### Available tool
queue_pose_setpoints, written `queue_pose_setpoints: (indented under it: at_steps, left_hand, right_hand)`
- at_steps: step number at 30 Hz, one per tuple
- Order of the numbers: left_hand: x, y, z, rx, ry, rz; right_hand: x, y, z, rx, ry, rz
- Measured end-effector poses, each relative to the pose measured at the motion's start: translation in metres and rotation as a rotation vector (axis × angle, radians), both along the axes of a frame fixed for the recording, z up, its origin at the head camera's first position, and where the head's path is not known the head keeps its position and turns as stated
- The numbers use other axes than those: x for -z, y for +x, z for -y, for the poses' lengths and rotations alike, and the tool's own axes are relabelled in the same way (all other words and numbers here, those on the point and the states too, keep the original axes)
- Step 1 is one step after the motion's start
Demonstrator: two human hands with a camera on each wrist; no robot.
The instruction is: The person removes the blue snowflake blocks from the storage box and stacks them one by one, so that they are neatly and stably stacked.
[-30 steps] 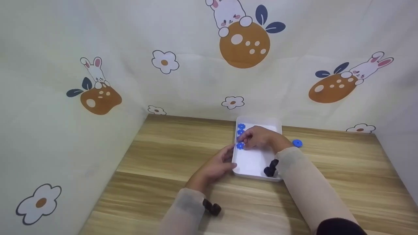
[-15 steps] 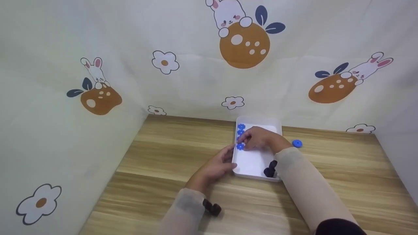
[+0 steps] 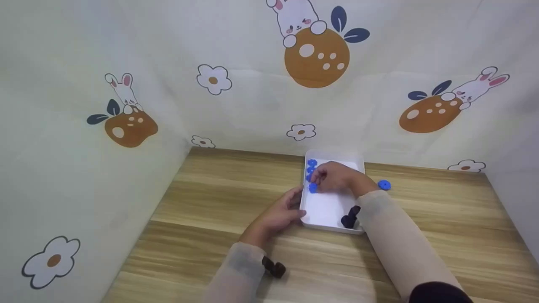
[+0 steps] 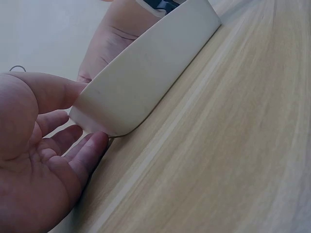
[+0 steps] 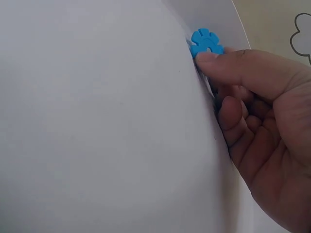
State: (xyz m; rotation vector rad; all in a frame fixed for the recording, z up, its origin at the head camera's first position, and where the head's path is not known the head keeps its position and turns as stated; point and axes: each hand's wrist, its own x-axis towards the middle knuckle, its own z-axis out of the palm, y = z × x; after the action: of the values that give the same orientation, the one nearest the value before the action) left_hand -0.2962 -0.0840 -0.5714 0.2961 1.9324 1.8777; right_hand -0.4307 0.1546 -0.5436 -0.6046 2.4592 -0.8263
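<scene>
Wooden table (image 3: 219,206), enclosed at 9, 12 and 3 o'clock by a cloth backdrop (image 3: 252,97) printed with rabbits and flowers. On the table, slightly toward 1 o'clock from its centre, lies a shallow white tray (image 3: 326,210), its long axis running from 6 to 12 o'clock.

Left hand (image 3: 280,214): at 9 o'clock of the tray, against its near left corner. In the left wrist view the palm faces up and the fingers lie relaxed and nearly straight, fingertips (image 4: 95,145) touching the tray's outer wall (image 4: 146,77); nothing is grasped.

Right hand (image 3: 334,177): inside the tray, over its left half. The fingers are curled and the thumb (image 5: 233,65) presses on a blue toothed disc (image 5: 206,42) at the tray's left wall; whether a finger closes under the disc cannot be told. From the fingers the disc lies toward 9 o'clock, touching the thumb tip. The right hand is much nearer to it than the left, which stays outside the wall.

Further blue discs (image 3: 311,163) stand in a line along the same wall, running toward 12 o'clock from the touched one. A single blue disc (image 3: 383,184) lies on the table at 3 o'clock of the tray, just beside it.
</scene>
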Motion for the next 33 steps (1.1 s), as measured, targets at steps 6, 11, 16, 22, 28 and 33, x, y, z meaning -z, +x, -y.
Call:
queue_pose_setpoints:
  at_steps: [6,11,16,22,28,33]
  left_hand:
    - [0.000,0.000,0.000,0.004,-0.012,-0.007]
    - [-0.001,0.000,0.000,-0.002,-0.014,0.002]
    - [-0.001,0.001,-0.001,-0.003,-0.022,0.003]
    - [-0.001,0.001,-0.001,-0.002,0.012,0.014]
    - [0.000,0.000,-0.002,-0.019,-0.028,0.014]
    - [0.000,0.000,-0.001,-0.034,-0.062,0.003]
  right_hand:
    - [0.000,-0.005,-0.004,0.002,-0.067,0.028]
    - [0.000,-0.009,-0.008,0.030,-0.165,0.088]
    - [-0.005,-0.010,-0.014,0.077,-0.249,0.130]
    - [-0.024,0.001,-0.022,0.155,-0.310,0.160]
    - [-0.040,0.018,-0.037,0.285,-0.362,0.171]
    - [-0.045,0.035,-0.054,0.371,-0.471,0.139]
